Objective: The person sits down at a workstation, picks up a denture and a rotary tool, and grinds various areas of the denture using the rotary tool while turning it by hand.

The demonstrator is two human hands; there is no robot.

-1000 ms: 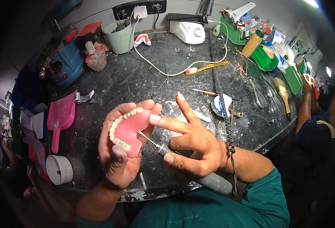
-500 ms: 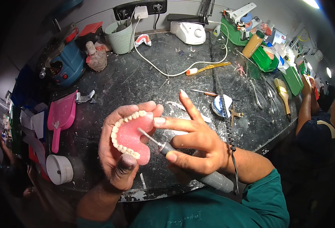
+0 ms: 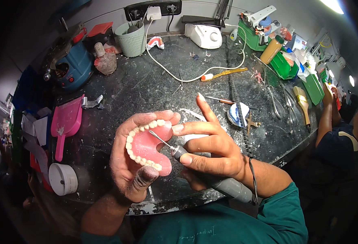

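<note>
A pink denture (image 3: 146, 145) with a curved row of cream teeth rests in my left hand (image 3: 124, 162), which is dusted with pale powder. My left fingers curl behind the denture and the thumb presses near its lower end. In my right hand (image 3: 217, 152) is a grey dental handpiece (image 3: 231, 189), gripped like a pen. Its thin metal bur (image 3: 158, 137) lies over the pink plate, close behind the teeth; whether it touches I cannot tell. My right middle finger meets the denture's upper end, while the index finger points up and away.
A white control unit (image 3: 203, 35) stands at the back. Left are a pink dustpan (image 3: 67, 120), a white tub (image 3: 63, 179) and a blue machine (image 3: 71, 69). A toothbrush (image 3: 223, 74), a paintbrush (image 3: 302, 103) and green bins (image 3: 284, 67) lie right. Another person's arm (image 3: 327, 112) shows far right.
Both hands, with the denture and handpiece, have shifted slightly right. The bur's tip now sits nearer the teeth on the pink plate.
</note>
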